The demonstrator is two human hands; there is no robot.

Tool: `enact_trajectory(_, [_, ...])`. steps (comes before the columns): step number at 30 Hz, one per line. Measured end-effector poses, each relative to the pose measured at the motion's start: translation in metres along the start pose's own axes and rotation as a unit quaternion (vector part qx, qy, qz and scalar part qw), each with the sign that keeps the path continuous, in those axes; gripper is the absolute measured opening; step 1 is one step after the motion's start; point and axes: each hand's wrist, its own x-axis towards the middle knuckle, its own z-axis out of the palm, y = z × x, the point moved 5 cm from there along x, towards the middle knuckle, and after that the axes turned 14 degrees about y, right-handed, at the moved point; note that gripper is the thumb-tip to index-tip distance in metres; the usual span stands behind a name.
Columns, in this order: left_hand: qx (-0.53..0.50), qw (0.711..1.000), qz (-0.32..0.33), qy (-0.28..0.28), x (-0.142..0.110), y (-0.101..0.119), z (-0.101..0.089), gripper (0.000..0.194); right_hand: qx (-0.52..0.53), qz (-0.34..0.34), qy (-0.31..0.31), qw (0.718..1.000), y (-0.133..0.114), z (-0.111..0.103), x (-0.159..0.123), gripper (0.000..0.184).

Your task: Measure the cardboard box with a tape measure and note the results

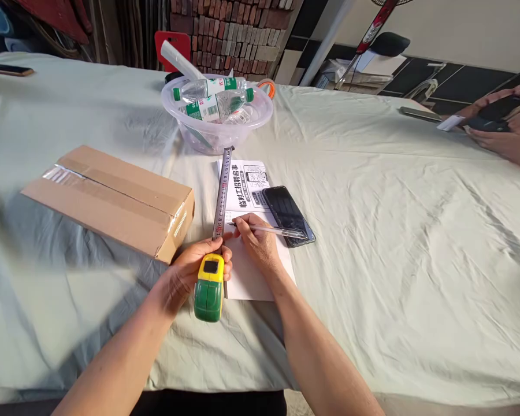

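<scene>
The small characters between the bold lines on the printed sheet (251, 271) are too small to read, as are the handwritten marks beside the pen (273, 230); the phone (288, 214) covers part of the sheet's right side, and the right grip (260, 245) hides more of its middle; the left grip (190, 263) is partly hidden behind the tape measure (209, 288); the print on the carton's (108, 196) right end is too small and slanted to read; inside the basin (262, 118), the bottles (221, 86) overlap, and the clear things under them cannot be told; at the right edge, another person's hands (498, 136) are cut off, the dark thing (498, 112) in them unclear; both forearms (325, 346) leave by the near edge.
</scene>
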Motion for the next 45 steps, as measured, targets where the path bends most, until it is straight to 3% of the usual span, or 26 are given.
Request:
enact_trajectory(5, [0.001, 1.000, 0.013, 0.010, -0.0009, 0.0009, -0.0005, 0.011, 0.000, 0.007, 0.001, 1.000, 0.0034, 0.0004, 0.0005, 0.029])
enact_trajectory(16, [0.009, 1.000, 0.014, -0.012, 0.0050, 0.0009, -0.0018, 0.018, -0.022, 0.004, 0.001, 1.000, 0.0060, 0.0022, 0.0013, 0.030])
enact_trajectory(45, [-0.001, 1.000, 0.009, -0.010, 0.0024, 0.0028, 0.0001, 0.010, -0.028, 0.013, -0.006, 1.000, 0.0012, 0.0016, -0.0012, 0.029])
